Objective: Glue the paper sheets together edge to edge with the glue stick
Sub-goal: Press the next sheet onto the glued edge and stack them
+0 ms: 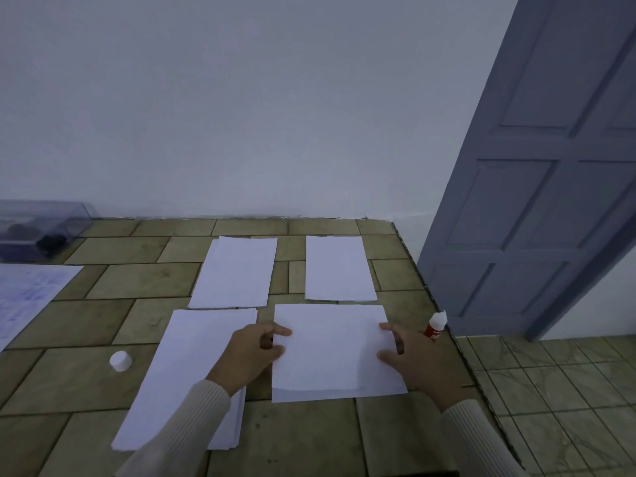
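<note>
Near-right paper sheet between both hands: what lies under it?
Under the top sheet, a second white edge peeks out along its near side, so more paper lies beneath, on the tiled surface. How many sheets cannot be told; the top sheet covers them.
</note>
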